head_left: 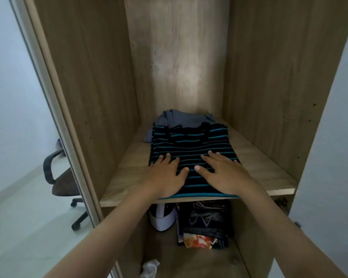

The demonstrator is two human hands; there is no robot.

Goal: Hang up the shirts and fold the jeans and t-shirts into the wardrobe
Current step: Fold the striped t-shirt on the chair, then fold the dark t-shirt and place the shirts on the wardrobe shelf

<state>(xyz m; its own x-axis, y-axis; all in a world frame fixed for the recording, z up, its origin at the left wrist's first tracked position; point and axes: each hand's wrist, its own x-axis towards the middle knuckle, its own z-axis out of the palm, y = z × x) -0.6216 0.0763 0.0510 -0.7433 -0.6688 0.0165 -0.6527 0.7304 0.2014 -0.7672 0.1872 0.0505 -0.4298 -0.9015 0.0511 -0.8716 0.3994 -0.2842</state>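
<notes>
A: Striped t-shirt [191,149], folded, lies on the wardrobe shelf [265,167], its near hem right at the shelf's front edge, perhaps a touch over it. Both hands are flat on its near half.

B: Holding it?

A: No. The left hand [167,177] and right hand [223,173] each rest on the cloth with fingers spread and straight, thumbs nearly meeting in the middle. Neither grip closes on anything; they only press.

B: So what does the step want?

A: By my reading, it is being seated on the shelf. I'd slide it back with even pressure from both palms so the fold doesn't skew, then smooth outward toward the side edges.

B: What's behind it?

A: A grey folded garment [181,119], just behind and partly under the t-shirt's collar end, toward the back panel. Push too far and the stripes will ride up on it or rumple it.

B: And underneath?

A: On the lower level, nearer to us, a white cap [163,219], dark folded clothing [205,219] and a crumpled white scrap [149,267]. An office chair [62,181] stands off to the left outside.
</notes>
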